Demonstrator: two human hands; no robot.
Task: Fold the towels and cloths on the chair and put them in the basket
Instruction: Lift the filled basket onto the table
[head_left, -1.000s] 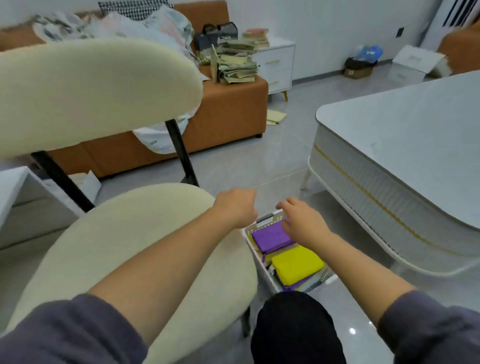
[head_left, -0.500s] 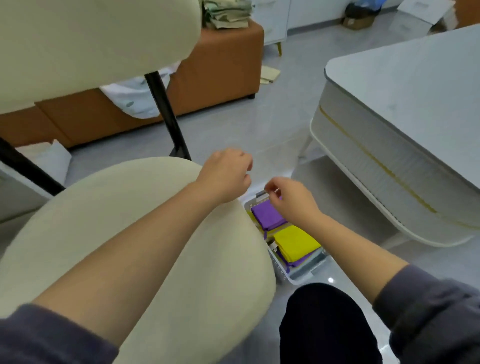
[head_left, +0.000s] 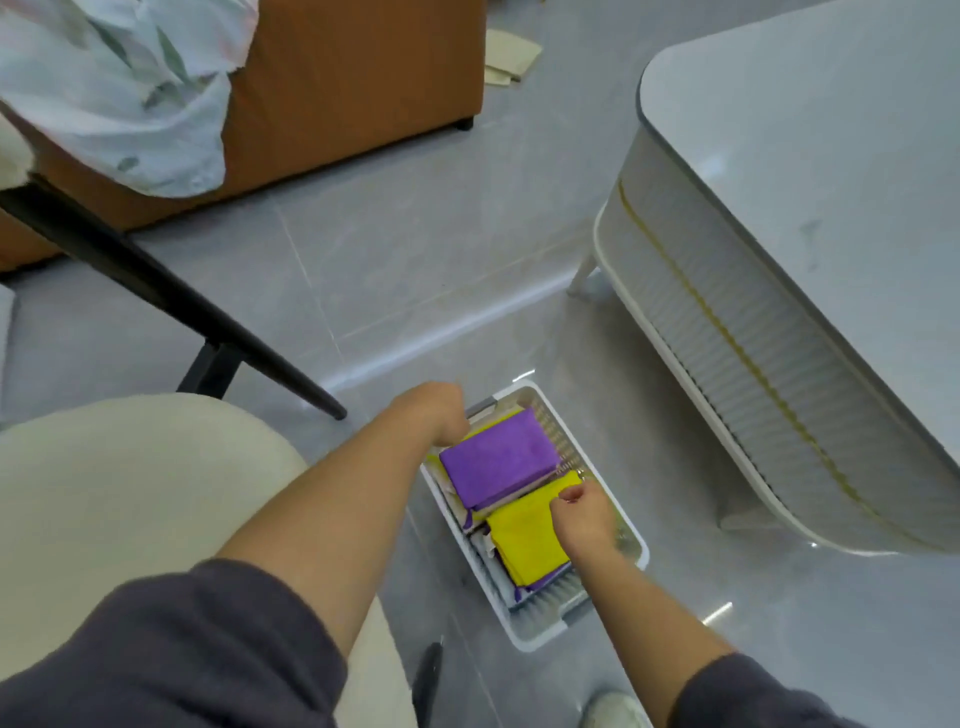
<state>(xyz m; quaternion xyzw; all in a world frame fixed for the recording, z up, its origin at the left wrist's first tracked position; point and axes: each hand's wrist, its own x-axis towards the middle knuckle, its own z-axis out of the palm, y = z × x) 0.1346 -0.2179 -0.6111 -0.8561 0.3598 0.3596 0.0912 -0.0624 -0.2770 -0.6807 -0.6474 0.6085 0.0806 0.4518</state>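
Observation:
A white slatted basket (head_left: 541, 638) stands on the floor to the right of the cream chair seat (head_left: 130, 519). Inside it a folded purple cloth (head_left: 498, 462) lies at the far end and a folded yellow cloth (head_left: 522, 543) at the near end, on top of other folded cloths. My left hand (head_left: 434, 415) sits at the basket's far-left corner by the grey handle (head_left: 480, 405), fingers curled down out of sight at the rim. My right hand (head_left: 584, 517) is inside the right wall and pinches the far edge of the yellow cloth. No cloth shows on the seat.
A white low table (head_left: 779, 364) stands close on the right of the basket. The chair's black legs (head_left: 156, 291) cross the floor at left. An orange sofa (head_left: 353, 78) with a pale sheet (head_left: 119, 93) fills the back. My shoe (head_left: 613, 712) is near the basket.
My head has tipped down, so the basket shows in full. Both hands dropped to it: the left to its far-left corner, the right onto the yellow cloth.

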